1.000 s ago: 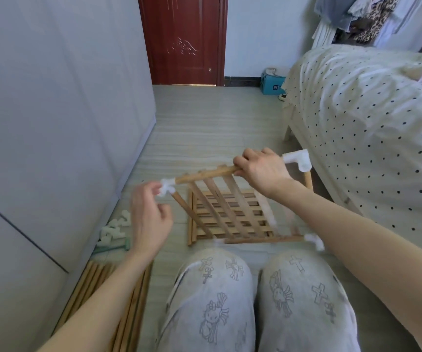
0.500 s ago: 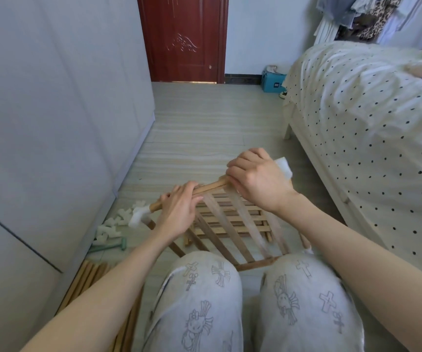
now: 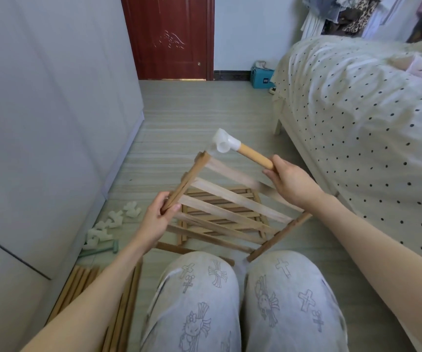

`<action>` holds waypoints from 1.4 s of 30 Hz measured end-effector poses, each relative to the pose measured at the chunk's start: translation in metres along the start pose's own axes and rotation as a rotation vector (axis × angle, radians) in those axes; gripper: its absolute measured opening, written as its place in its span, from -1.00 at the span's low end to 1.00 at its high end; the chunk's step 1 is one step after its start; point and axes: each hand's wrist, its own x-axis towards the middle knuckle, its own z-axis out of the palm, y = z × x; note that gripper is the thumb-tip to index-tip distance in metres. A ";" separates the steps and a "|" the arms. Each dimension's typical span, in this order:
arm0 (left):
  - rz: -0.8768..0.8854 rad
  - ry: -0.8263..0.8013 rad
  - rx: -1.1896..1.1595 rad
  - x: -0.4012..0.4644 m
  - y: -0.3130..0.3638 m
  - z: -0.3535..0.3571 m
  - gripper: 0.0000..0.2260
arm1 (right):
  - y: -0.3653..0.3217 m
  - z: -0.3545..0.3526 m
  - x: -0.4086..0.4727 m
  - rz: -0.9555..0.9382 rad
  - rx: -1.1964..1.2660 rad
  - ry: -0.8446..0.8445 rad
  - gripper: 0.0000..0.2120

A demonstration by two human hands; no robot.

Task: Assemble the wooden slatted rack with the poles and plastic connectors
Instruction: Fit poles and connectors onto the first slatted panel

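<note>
Now the person sits on the floor (image 3: 199, 118) with both knees up and holds a wooden slatted panel (image 3: 232, 199) in the air above the knees. The left hand (image 3: 158, 217) grips the panel's left side rail, with the thumb and fingers curled round the wood. The right hand (image 3: 290, 182) is wrapped round a round pole (image 3: 255, 156) at the panel's top. A white plastic connector (image 3: 222, 143) sits on the far end of that pole, at the panel's top corner. A second slatted panel (image 3: 220, 217) lies flat on the floor under the held one. By the wall on the left, loose white connectors (image 3: 111, 222) lie in a small pile on the floor. More wooden poles (image 3: 83, 283) lie side by side near the person's left knee. A bed (image 3: 372, 128) with a dotted cover stands on the right.
</note>
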 end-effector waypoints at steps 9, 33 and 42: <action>-0.257 0.180 -0.209 0.020 -0.001 -0.033 -0.80 | -0.037 0.061 0.000 -0.202 -0.251 -0.397 -0.68; -0.322 -0.588 0.842 0.077 -0.005 0.011 -0.55 | 0.040 0.049 0.011 0.140 -0.347 -0.744 -0.58; -0.161 -0.466 1.010 0.066 -0.004 0.018 -0.50 | 0.049 0.064 0.010 0.182 -0.237 -0.760 -0.41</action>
